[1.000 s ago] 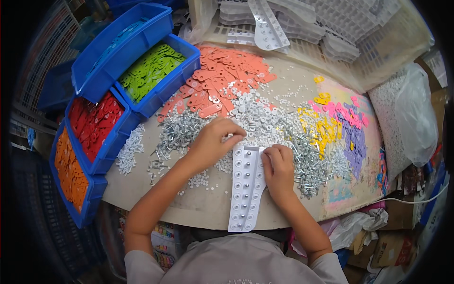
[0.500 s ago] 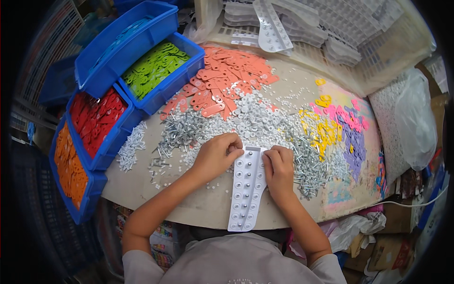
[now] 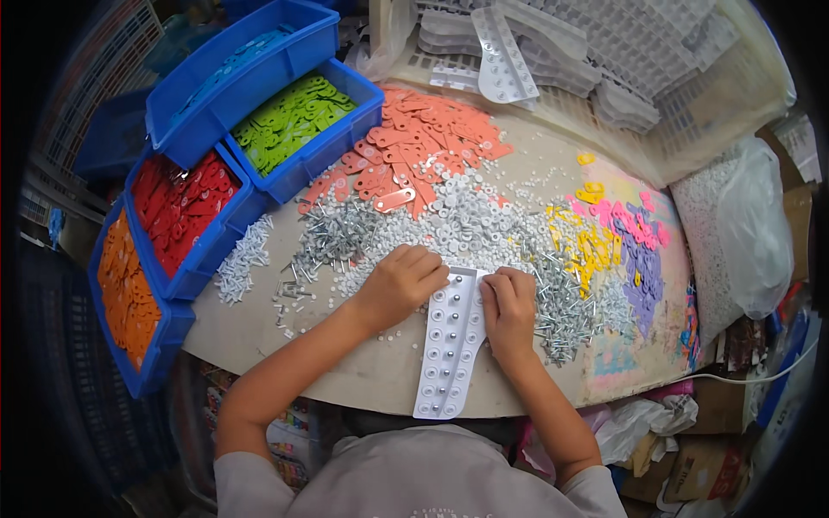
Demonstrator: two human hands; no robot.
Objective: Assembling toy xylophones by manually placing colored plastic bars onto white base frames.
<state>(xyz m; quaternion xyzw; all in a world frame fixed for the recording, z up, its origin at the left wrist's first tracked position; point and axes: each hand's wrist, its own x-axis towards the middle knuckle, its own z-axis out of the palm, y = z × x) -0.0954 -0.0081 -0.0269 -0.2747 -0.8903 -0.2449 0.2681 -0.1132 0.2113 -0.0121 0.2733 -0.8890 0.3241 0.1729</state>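
A long white plastic holder (image 3: 451,345), with round sockets along both sides and a row of metal studs down its middle groove, lies at the table's near edge. My left hand (image 3: 401,287) is closed at its far left corner, fingertips together against the rim; anything pinched there is hidden. At the far right edge, my right hand (image 3: 511,312) is closed, thumb and fingers against the holder's side. Just beyond both hands spreads a heap of small white plastic rings (image 3: 466,216). Metal pins (image 3: 341,237) lie left of it, with more metal pins (image 3: 566,319) beside my right hand.
Blue bins (image 3: 289,177) at left hold green, red, orange and blue tabs. Coral tabs (image 3: 406,155) are piled at the back, white pins (image 3: 244,263) near the bins. Yellow, pink and purple pieces (image 3: 643,281) lie right. A crate (image 3: 673,147) with white holders stands behind; a plastic bag (image 3: 751,233) sits right.
The view has shifted slightly. My left hand's fingers have drawn closer together at the holder's corner, covering the thumb. The right hand and the holder stay nearly as they were.
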